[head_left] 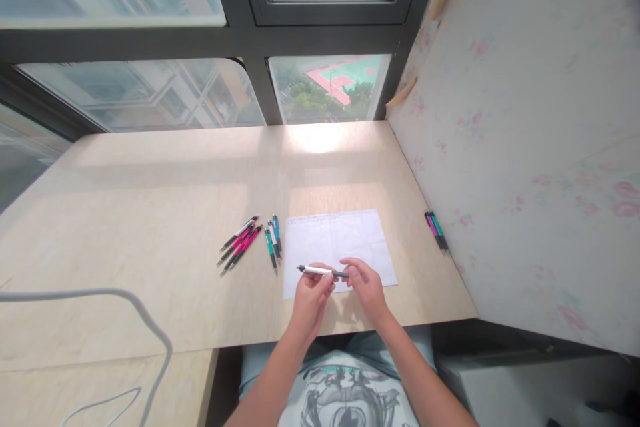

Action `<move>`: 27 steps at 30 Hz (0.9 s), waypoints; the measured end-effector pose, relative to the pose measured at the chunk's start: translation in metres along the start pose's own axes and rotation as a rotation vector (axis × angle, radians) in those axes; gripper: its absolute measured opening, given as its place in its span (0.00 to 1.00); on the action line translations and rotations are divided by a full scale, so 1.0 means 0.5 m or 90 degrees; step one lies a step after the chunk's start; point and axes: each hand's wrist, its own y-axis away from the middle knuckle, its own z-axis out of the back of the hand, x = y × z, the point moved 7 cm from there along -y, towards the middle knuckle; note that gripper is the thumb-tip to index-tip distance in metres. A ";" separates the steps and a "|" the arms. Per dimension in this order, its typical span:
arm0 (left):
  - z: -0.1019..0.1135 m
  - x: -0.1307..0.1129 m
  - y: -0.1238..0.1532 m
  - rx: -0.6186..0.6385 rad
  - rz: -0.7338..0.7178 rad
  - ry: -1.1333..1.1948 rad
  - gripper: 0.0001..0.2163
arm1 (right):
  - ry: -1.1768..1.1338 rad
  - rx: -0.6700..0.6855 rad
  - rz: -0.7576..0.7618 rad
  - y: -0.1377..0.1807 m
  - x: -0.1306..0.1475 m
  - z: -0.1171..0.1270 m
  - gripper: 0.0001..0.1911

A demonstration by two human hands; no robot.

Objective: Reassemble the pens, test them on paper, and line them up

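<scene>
A white and black pen (pixel 315 270) lies level between my hands, above the lower part of a white sheet of paper (pixel 335 233). My left hand (pixel 314 287) pinches its white barrel, with the clicker end pointing left. At the dark tip end, the fingers of my right hand (pixel 366 285) close around the black grip. To the left of the paper lie a green pen (pixel 271 248), a white pen (pixel 273 240) and a blue pen (pixel 277 230), side by side. Further left rest pink pens (pixel 243 247) with a white pen (pixel 240 233) beyond them.
A purple pen (pixel 434 228) and a teal pen (pixel 439 227) lie by the wall (pixel 525 167) on the right. A grey cable (pixel 135 300) crosses the front left of the wooden table (pixel 150 213). Windows rise behind the table's back edge.
</scene>
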 end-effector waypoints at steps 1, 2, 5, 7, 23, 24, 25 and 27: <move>-0.010 0.014 0.004 -0.011 0.012 0.024 0.15 | -0.034 -0.004 -0.022 0.003 0.003 -0.011 0.15; -0.017 0.028 0.009 -0.019 0.030 0.047 0.15 | -0.074 -0.020 -0.050 0.007 0.002 -0.017 0.14; -0.036 0.049 0.015 0.026 0.069 0.076 0.13 | -0.227 -0.086 -0.154 0.017 -0.024 -0.019 0.15; -0.030 0.047 0.013 0.033 0.060 0.060 0.13 | -0.318 -0.121 -0.202 0.021 -0.045 -0.015 0.17; -0.033 -0.018 0.022 0.195 -0.217 -0.633 0.11 | -0.206 -0.197 -0.161 0.018 -0.048 0.022 0.24; -0.035 -0.017 0.021 0.207 -0.199 -0.615 0.12 | -0.202 -0.199 -0.159 0.017 -0.048 0.023 0.24; -0.037 -0.016 0.021 0.216 -0.183 -0.596 0.13 | -0.199 -0.199 -0.157 0.018 -0.048 0.024 0.24; -0.037 -0.013 0.017 0.228 -0.154 -0.552 0.15 | -0.193 -0.200 -0.153 0.019 -0.051 0.026 0.24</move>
